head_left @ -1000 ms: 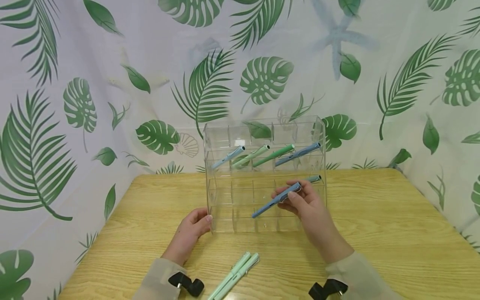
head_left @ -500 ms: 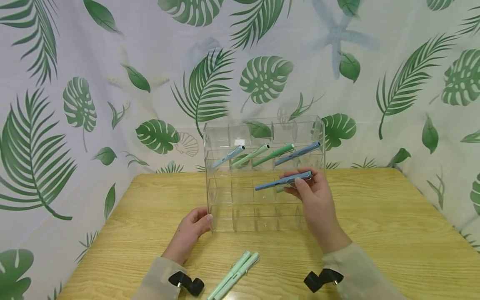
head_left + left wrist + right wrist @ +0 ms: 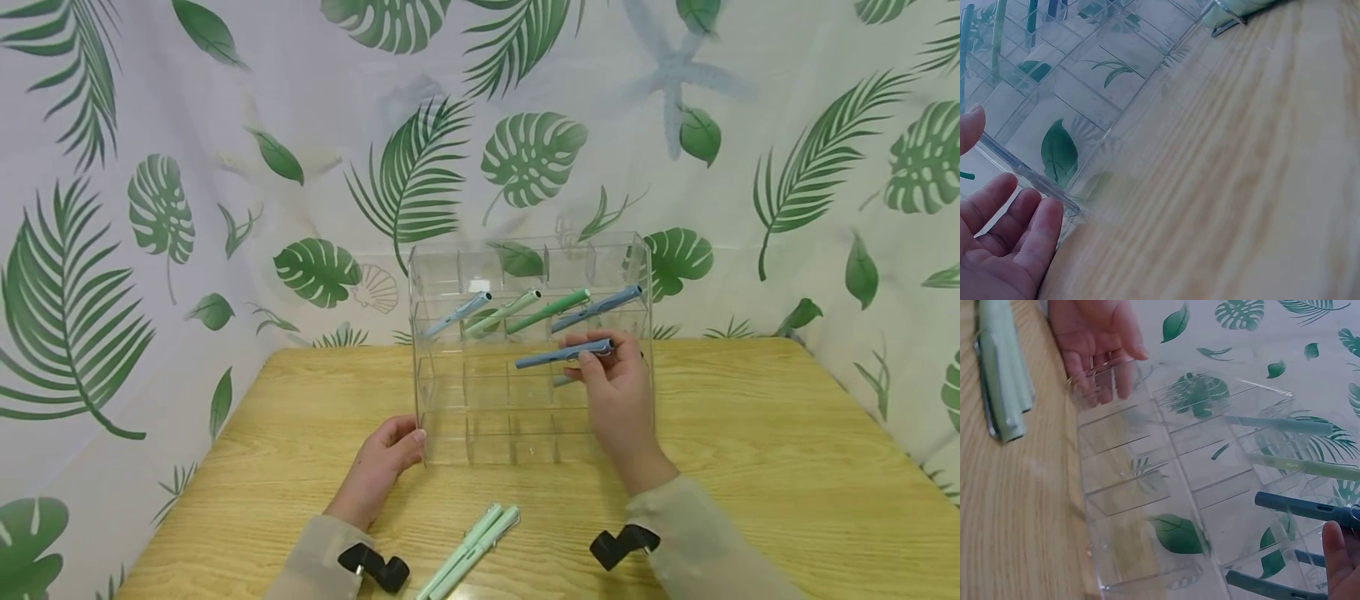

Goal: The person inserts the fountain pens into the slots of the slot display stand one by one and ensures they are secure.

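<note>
A clear acrylic pen rack (image 3: pixel 487 421) stands upright on the table, split into small compartments. My left hand (image 3: pixel 382 462) grips its lower left edge; in the left wrist view, the thumb and fingers (image 3: pixel 1047 219) lie on either side of the clear panel. My right hand (image 3: pixel 621 396) pinches a blue pen (image 3: pixel 553 357) between thumb and fingers, before the rack's middle right. Slanted across an upper row are a light blue pen (image 3: pixel 457 315), a light green pen (image 3: pixel 502 313), a green pen (image 3: pixel 549 312) and another blue pen (image 3: pixel 597 309). A grey-green pen (image 3: pixel 564 381) lies mostly hidden behind my right hand.
Two pale green pens (image 3: pixel 471 548) lie side by side on the wooden table (image 3: pixel 772 467), between my forearms and in front of the rack. A leaf-patterned cloth (image 3: pixel 300 183) hangs behind the table.
My right hand has raised the blue pen from the rack's lower part to just under the upper pens, then shifted slightly left. The pen lies flatter than before. My left hand stays put.
</note>
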Available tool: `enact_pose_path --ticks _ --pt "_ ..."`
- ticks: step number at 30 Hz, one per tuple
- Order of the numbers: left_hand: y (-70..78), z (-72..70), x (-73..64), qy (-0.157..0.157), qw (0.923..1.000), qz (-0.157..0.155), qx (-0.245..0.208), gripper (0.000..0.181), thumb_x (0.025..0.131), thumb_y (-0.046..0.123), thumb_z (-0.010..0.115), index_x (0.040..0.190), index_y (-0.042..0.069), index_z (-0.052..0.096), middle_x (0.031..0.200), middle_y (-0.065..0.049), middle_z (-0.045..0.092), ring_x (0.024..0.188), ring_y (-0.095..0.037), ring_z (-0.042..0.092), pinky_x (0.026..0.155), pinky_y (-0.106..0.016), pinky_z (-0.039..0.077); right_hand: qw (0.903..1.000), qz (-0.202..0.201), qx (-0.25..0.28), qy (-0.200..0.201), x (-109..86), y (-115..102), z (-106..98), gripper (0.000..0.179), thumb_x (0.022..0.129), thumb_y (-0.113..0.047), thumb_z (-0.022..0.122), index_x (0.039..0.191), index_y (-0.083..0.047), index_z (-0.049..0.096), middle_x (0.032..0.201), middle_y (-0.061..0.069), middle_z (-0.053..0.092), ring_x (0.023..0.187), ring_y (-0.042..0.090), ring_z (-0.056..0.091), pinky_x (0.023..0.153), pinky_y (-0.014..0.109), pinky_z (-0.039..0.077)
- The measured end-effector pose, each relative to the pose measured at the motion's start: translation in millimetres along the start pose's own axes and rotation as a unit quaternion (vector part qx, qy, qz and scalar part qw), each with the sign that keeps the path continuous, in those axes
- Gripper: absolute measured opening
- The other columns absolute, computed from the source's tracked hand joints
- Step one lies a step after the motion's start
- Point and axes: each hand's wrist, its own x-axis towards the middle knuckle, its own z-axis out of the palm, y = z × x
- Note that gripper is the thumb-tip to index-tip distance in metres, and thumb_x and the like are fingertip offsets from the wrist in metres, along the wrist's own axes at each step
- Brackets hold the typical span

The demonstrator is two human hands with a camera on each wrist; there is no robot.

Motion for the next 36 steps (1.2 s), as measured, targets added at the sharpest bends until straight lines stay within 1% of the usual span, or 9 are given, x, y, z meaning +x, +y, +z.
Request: enact_pose_path --ticks 3,8,14,20,25,29,32,35,36 --pt "1.0 0.2 0.2 -0.001 1.0000 0.007 0.003 0.046 0.105 0.025 0.058 0.141 -0.001 0.051 0.139 -0.019 0.055 0.126 -0.032 0.054 0.104 -0.045 0.049 0.9994 0.005 -0.029 -0.017 -1.2 5 1 0.020 0.107 -0.005 0.046 0.125 0.004 0.048 0.121 0.018 0.064 0.109 0.025 0.063 0.086 0.031 0.058" --pt "1.9 0.2 -0.5 0.003 1.0000 0.006 0.006 0.045 0.105 0.025 0.059 0.142 -0.001 0.051 0.139 -0.019 0.055 0.126 -0.031 0.054 0.104 -0.044 0.049 0.9970 0.022 -0.058 -0.046 -2.2 11 1 0.022 0.108 -0.010 0.047 0.126 0.003 0.049 0.124 0.015 0.064 0.111 0.027 0.062 0.086 0.033 0.058" --pt "0.9 -0.3 -0.2 0.003 1.0000 0.000 0.004 0.046 0.105 0.025 0.059 0.142 -0.001 0.051 0.139 -0.019 0.055 0.127 -0.032 0.054 0.105 -0.044 0.048 0.9941 0.032 -0.085 -0.060 -1.8 14 1 0.025 0.108 -0.013 0.049 0.130 -0.001 0.049 0.125 0.013 0.065 0.113 0.025 0.063 0.083 0.031 0.059" --pt "0.7 -0.6 0.9 0.004 1.0000 0.000 0.004 0.045 0.105 0.025 0.059 0.141 0.000 0.052 0.138 -0.018 0.055 0.126 -0.031 0.054 0.105 -0.045 0.049 0.9911 0.042 -0.100 -0.078 2.2 15 4 0.022 0.107 -0.011 0.050 0.129 -0.005 0.052 0.125 0.009 0.065 0.110 0.022 0.063 0.085 0.039 0.059" --pt "-0.2 0.1 0.9 0.005 0.9999 -0.004 0.011 0.045 0.104 0.025 0.060 0.141 0.001 0.053 0.138 -0.016 0.056 0.125 -0.029 0.055 0.104 -0.043 0.049 0.9882 0.048 -0.118 -0.085 2.7 17 5 0.022 0.106 -0.008 0.051 0.127 -0.005 0.055 0.126 0.009 0.065 0.102 0.022 0.063 0.079 0.029 0.058" --pt "0.3 0.8 0.6 0.007 0.9999 -0.003 0.013 0.044 0.104 0.026 0.059 0.140 0.001 0.053 0.137 -0.016 0.057 0.125 -0.029 0.055 0.104 -0.044 0.049 0.9860 0.049 -0.131 -0.091 0.4 -2 9 0.024 0.105 -0.002 0.049 0.128 0.002 0.054 0.127 0.017 0.063 0.104 0.029 0.063 0.080 0.035 0.059" --pt "0.5 0.9 0.6 0.007 0.9999 -0.002 0.015 0.044 0.104 0.026 0.059 0.140 0.001 0.054 0.137 -0.016 0.057 0.125 -0.029 0.055 0.104 -0.044 0.049 0.9853 0.052 -0.134 -0.092 -0.1 -5 7 0.025 0.105 -0.002 0.050 0.130 0.002 0.054 0.128 0.019 0.062 0.109 0.030 0.063 0.082 0.035 0.059" --pt "0.7 0.9 0.7 0.007 0.9998 -0.002 0.017 0.044 0.104 0.026 0.059 0.140 0.001 0.054 0.137 -0.016 0.057 0.125 -0.029 0.055 0.104 -0.044 0.049 0.9858 0.057 -0.130 -0.090 0.8 5 2 0.026 0.106 -0.008 0.051 0.131 -0.003 0.054 0.128 0.013 0.062 0.113 0.024 0.062 0.083 0.028 0.058" --pt "0.6 0.8 0.8 0.007 0.9998 -0.002 0.017 0.044 0.104 0.026 0.059 0.140 0.001 0.054 0.137 -0.016 0.057 0.125 -0.029 0.055 0.104 -0.044 0.049 0.9864 0.056 -0.127 -0.088 1.3 10 0 0.026 0.106 -0.009 0.052 0.131 -0.005 0.054 0.127 0.011 0.062 0.113 0.022 0.062 0.083 0.027 0.059"
